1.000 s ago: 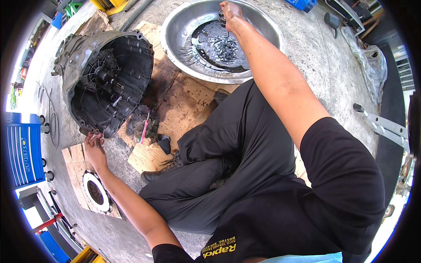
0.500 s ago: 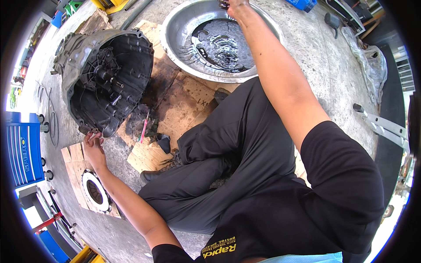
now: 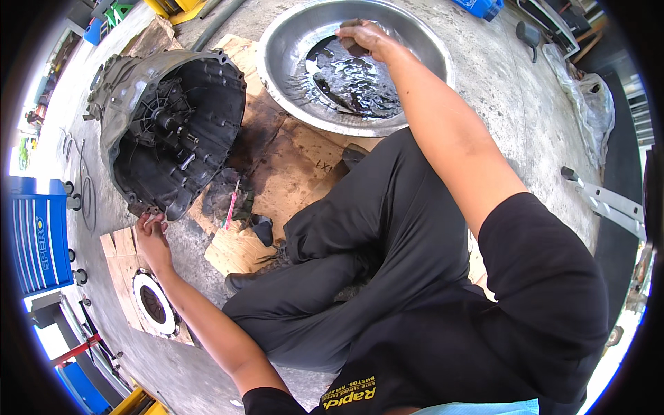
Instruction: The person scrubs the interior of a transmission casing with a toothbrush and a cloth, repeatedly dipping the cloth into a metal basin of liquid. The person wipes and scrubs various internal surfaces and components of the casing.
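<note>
A grimy transmission (image 3: 114, 131) lies on its side at the left, the open mouth of its bell housing turned toward me. My left hand (image 3: 152, 238) grips the lower rim of the bell housing with bent fingers. Inside the housing an input shaft (image 3: 166, 121) sticks out of the middle. At the top, a wide metal basin (image 3: 287, 100) contains dark liquid (image 3: 366, 86) with a rippled, shiny surface. Over the liquid hangs my right hand (image 3: 366, 38), its blackened fingers curled around something dark that I cannot make out.
Oil-stained cardboard (image 3: 290, 159) lies between the transmission and my legs, with a pink-handled tool (image 3: 232, 204) on it. A clutch pressure plate (image 3: 153, 304) rests on cardboard near my left forearm. A blue tool cabinet (image 3: 41, 242) stands far left; a black dipper (image 3: 528, 38) lies beyond the basin.
My right hand has moved from the basin's far edge to above the liquid, nearer me. The ripples in the liquid have changed shape. My left hand stays at the housing rim.
</note>
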`<state>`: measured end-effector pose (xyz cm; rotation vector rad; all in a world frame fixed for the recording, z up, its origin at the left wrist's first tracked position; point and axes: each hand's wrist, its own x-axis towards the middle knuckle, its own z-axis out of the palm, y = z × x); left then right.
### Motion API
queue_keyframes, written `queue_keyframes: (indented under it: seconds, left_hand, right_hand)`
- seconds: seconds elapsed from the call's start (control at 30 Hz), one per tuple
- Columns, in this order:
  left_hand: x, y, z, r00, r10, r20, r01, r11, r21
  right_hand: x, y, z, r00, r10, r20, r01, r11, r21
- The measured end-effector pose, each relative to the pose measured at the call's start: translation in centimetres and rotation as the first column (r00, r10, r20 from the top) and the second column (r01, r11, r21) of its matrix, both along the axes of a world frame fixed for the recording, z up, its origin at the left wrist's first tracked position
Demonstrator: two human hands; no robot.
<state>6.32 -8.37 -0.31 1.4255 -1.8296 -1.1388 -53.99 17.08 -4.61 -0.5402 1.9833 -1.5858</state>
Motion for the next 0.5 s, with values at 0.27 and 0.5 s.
queue_keyframes:
  seconds: [0.27, 0.5]
  left_hand:
    - [-0.5, 0.3, 0.5, 1.000, 0.005, 0.029, -0.005, 1.000, -0.020]
    - [-0.7, 0.5, 0.8, 1.000, -0.007, 0.012, 0.008, 1.000, -0.024]
  right_hand:
    - [1.9, 0.2, 0.5, 1.000, 0.002, 0.025, -0.008, 0.968, 0.250]
    - [-0.4, 0.1, -2.1, 0.991, -0.115, 0.066, 0.092, 0.956, 0.278]
